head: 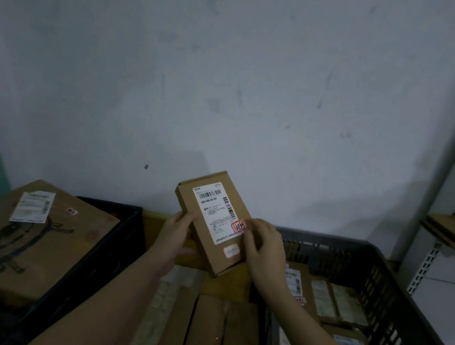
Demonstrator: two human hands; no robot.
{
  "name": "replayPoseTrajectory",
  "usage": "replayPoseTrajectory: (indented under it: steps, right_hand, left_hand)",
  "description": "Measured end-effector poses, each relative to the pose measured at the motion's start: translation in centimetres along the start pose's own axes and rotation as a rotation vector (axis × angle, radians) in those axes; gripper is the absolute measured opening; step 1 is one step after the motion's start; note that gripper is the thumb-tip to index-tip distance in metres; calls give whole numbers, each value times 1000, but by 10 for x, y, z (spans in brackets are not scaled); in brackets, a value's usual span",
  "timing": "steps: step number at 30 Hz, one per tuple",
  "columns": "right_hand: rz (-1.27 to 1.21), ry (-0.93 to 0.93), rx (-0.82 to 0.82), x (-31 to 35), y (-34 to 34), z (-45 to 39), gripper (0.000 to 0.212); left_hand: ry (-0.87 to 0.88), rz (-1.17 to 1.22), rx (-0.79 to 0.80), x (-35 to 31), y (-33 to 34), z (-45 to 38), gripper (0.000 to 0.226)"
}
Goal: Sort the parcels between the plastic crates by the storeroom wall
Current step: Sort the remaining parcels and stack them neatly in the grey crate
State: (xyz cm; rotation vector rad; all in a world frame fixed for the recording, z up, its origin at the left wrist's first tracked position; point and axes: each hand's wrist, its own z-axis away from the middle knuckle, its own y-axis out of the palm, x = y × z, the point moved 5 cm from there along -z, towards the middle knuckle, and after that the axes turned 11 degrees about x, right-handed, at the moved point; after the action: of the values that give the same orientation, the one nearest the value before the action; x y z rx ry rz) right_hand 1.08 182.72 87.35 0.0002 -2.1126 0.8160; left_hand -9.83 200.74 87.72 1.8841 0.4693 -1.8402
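Two hands (pixel 173 239) on labelled parcel (pixel 214 220)

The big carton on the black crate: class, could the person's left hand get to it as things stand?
Probably not at once. The left hand grips the small parcel together with the right hand. The path to the big carton on the black crate looks open, once that hand lets go.
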Motion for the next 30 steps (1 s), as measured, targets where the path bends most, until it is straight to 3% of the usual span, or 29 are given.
replayPoseTrajectory:
  steps: [4, 8, 17, 24, 30]
  right_hand:
    - [-472, 292, 221, -32, -11, 0, 34]
    - [-598, 269, 293, -42, -14, 12, 19]
    - [-637, 311, 161, -66, -37, 28, 20]
    - [-561, 407, 13, -109, -84, 50, 20]
    - [-517, 547, -153, -150, -127, 73, 17]
  left_hand:
    - [-17, 20, 18, -3, -5, 1, 24]
    - [-23, -37, 58, -8, 4, 2, 25]
    - [-44, -151, 138, -2, 43, 5, 32]
    - [-132, -346, 186, 56, 98, 3, 31]
    - [-133, -544, 288, 102, 153, 0, 57]
